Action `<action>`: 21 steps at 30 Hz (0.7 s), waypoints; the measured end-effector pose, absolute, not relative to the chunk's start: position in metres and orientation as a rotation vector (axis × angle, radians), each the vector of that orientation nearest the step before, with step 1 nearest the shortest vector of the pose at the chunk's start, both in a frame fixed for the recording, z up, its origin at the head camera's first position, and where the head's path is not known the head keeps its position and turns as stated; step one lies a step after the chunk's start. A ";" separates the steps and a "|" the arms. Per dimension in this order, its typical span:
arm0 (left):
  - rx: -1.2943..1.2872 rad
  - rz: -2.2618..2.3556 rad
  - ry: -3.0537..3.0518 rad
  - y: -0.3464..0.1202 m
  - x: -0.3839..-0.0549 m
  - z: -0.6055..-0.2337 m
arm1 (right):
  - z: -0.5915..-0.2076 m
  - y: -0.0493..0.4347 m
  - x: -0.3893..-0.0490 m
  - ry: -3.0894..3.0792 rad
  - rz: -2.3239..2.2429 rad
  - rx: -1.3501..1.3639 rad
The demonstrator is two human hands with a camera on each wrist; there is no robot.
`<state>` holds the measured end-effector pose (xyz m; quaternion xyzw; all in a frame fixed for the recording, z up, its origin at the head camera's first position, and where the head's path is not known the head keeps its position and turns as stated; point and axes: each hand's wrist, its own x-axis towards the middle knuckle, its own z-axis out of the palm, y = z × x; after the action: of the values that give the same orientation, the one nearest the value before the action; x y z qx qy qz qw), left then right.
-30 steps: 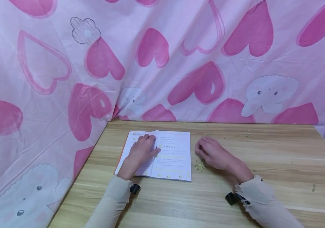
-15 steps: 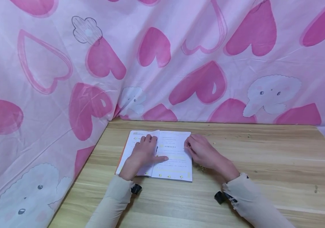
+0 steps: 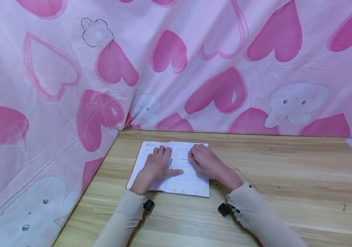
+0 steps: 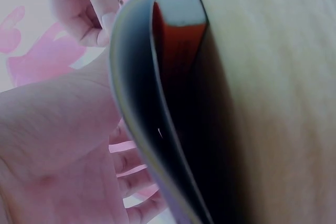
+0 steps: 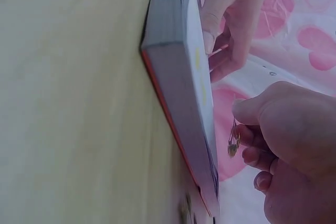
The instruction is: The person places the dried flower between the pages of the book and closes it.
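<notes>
An open book [image 3: 191, 185] with printed white pages lies on the wooden table. My left hand [image 3: 157, 164] rests across its left page, fingers straight and thumb stretched over the right page. In the left wrist view, the palm of that left hand [image 4: 58, 182] shows beside the curved pages. My right hand [image 3: 207, 163] is over the right page, near the left thumb. Between its thumb and index finger it pinches a small dried flower sprig [image 5: 233, 142], its thin stems and withered head hanging over the page.
A small heap of dried flower bits [image 3: 218, 184] lies on the table [image 3: 302, 185] just right of the book, partly behind the right wrist. Several tiny crumbs are scattered farther right. A pink heart-patterned cloth [image 3: 213, 96] hangs behind and at the left.
My right hand has moved left from beside the flower heap to above the right page. The left thumb has stretched farther across the right page; the left hand otherwise stays put.
</notes>
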<state>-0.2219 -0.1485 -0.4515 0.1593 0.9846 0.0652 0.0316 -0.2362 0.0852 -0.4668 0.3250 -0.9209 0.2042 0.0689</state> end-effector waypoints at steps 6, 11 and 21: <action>0.490 0.212 3.035 -0.148 -0.221 -0.450 | -0.470 0.076 -0.242 -2.748 0.610 1.002; 0.493 0.234 3.038 -0.148 -0.220 -0.450 | -0.470 0.072 -0.242 -2.743 0.597 1.004; 0.487 0.215 3.050 -0.148 -0.222 -0.453 | -0.468 0.077 -0.244 -2.830 0.745 0.873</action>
<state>-0.2220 -0.1482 -0.4533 0.1571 0.9849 0.0695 0.0225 -0.2436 0.0766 -0.4684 0.2856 -0.9258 0.2437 0.0437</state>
